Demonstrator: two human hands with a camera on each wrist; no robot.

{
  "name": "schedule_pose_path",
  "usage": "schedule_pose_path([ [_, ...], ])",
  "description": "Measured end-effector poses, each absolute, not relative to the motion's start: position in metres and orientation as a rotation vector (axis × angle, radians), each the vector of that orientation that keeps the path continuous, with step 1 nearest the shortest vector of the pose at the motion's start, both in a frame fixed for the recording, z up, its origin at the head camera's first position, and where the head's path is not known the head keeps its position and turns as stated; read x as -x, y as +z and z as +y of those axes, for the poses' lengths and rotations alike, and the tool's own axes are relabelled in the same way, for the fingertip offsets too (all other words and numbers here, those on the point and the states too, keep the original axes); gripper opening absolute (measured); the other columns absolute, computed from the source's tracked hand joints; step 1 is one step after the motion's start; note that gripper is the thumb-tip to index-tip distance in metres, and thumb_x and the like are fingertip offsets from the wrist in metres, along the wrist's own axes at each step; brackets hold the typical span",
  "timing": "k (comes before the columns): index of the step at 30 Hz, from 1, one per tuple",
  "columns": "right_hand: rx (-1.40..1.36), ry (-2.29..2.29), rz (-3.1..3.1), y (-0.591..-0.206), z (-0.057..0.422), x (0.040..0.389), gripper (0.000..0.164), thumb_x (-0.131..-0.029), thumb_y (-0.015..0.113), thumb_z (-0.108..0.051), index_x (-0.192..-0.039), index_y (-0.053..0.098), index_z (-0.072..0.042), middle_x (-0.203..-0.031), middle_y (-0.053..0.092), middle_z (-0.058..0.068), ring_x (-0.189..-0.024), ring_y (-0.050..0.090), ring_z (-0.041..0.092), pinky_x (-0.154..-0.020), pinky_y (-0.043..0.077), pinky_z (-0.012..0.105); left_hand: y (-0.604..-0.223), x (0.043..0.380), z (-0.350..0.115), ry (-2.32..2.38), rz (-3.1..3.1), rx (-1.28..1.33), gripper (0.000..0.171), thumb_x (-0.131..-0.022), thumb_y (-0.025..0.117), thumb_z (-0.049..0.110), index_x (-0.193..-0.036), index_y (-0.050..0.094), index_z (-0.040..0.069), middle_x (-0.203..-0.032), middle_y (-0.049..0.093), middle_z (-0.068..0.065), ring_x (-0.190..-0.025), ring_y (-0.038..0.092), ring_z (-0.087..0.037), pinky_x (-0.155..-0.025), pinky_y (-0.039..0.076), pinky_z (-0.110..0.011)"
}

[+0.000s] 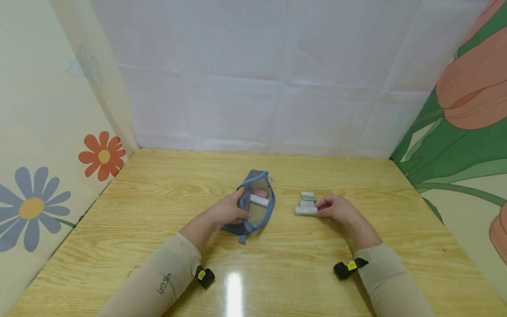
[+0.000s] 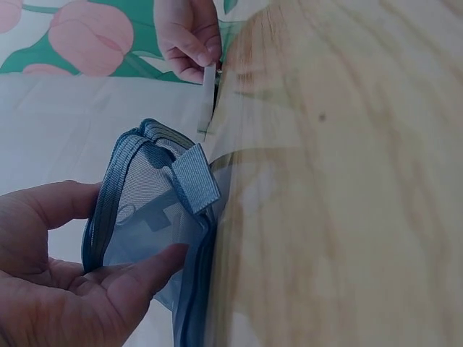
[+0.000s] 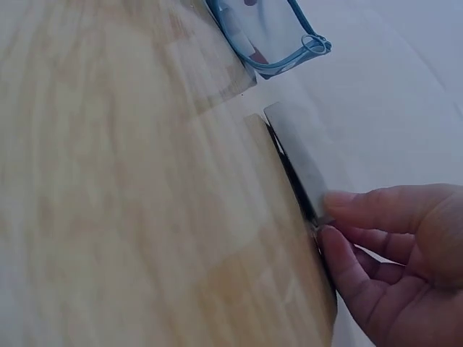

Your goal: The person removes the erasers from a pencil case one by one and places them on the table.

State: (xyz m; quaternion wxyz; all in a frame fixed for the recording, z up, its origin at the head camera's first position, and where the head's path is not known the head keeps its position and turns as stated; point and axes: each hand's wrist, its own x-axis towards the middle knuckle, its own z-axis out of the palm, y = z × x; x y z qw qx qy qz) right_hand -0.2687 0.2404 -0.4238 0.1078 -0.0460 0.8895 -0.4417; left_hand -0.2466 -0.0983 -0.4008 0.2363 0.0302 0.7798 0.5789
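A blue zip pouch with see-through mesh sides (image 1: 271,207) lies on the table with its mouth spread. My left hand (image 1: 226,210) grips the pouch's near-left edge, thumb and fingers apart on the rim in the left wrist view. Inside the pouch are a white block (image 1: 259,200) and a pink block (image 1: 260,193). To the right, my right hand (image 1: 337,208) pinches the right end of a whitish rectangular block (image 3: 296,148) between thumb and fingers. Just behind that block sit a greyish block (image 1: 306,203), a green-and-white block (image 1: 308,198) and a small white block (image 1: 306,193).
The wooden table (image 1: 285,268) has a white cloth backdrop (image 1: 253,88) along its far edge. Flower-printed panels flank it at left (image 1: 35,110) and right (image 1: 471,167). Black wrist cameras are strapped on both sleeves.
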Motion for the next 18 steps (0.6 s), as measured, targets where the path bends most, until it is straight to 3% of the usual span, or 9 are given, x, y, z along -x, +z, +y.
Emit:
schedule_pose_path([
  [18, 0.129, -1.270, 2.617, -0.4212, 0.2421, 0.2677, 0.024, -0.077, 0.073, -0.013, -0.098, 0.067, -0.002, -0.091, 0.063, 0.006, -0.086, 0.053, 0.018, -0.074, 0.044, 0.028, -0.4017, 0.2467, -0.0979, 1.586, 2.150, -0.083, 0.091, -0.082, 0.064, -0.001, -0.149, 0.004, 0.020, -0.149, 0.016, -0.019, -0.108, 0.052, -0.030, -0.079, 0.052, -0.038],
])
